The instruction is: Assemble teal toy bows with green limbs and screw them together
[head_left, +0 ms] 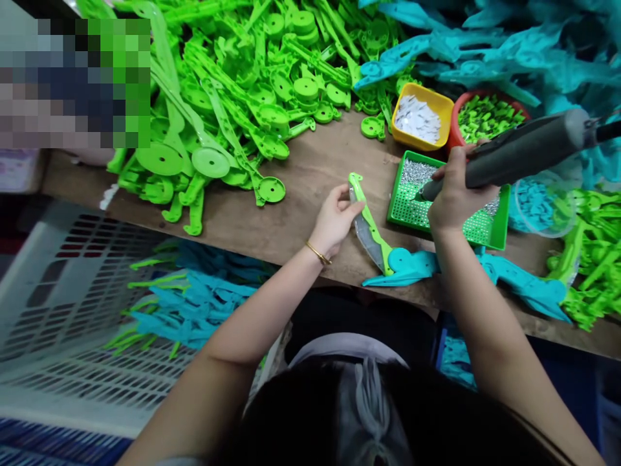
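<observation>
My left hand [334, 220] grips the upper end of a green plastic arm with a grey blade [369, 228], which lies on the brown table and joins a teal plastic piece [412, 265]. My right hand [456, 194] is closed round a grey electric screwdriver [519, 152]. Its tip points down into a green tray of small screws [412, 200].
A large heap of green plastic parts [233, 97] covers the far left of the table; teal parts [509, 45] pile at the far right. A yellow tub of white pieces [420, 116] and a red bowl of green bits [485, 116] stand behind the tray. A white crate [72, 310] holds assembled pieces.
</observation>
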Motion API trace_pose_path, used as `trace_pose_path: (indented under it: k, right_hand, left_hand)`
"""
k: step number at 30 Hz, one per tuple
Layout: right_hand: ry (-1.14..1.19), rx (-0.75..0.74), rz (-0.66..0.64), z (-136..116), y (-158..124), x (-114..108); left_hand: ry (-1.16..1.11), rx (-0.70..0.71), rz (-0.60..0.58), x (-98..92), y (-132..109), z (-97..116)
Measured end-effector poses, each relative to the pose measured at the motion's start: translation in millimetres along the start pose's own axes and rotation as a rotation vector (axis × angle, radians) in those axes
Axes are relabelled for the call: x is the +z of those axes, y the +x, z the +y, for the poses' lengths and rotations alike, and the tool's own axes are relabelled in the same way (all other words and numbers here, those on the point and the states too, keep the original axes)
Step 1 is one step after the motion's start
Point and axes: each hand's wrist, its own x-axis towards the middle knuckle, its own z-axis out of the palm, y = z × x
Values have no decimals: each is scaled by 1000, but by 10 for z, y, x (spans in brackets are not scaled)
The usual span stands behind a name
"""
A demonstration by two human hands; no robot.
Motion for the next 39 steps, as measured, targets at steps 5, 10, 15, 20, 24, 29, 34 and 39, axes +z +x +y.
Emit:
trace_pose_path:
  k: [5,10,15,20,24,29,34,39]
  right_hand:
    - [-14,-14,-15,59,-25,5]
    - [-75,-13,-2,39,48,-10]
    - [56,-45,-9,-397,-22,34]
    - [141,84,-273,-781,-423,58]
    - [84,136,-314,-736,-561,77]
    - [101,170,-315,-556,-620,78]
    - [75,142,-332,-519,-722,49]
    - [72,102,-205,-568,-398,75]
  left_hand:
    - [-44,-131,-52,31,-129,-22]
    - [-135,-66,-156,24,-278,-77]
    - [-70,-101,-143,49,-340,-166]
    - [-70,-77,-118,58,-324,-219]
    - [-94,-86,-109,64,-326,-207]
    - [-91,-81,-93,73,-323,-202]
    - [-79,-77,-98,76,-324,-201]
    - [-113,-117,-71,26,-336,-171]
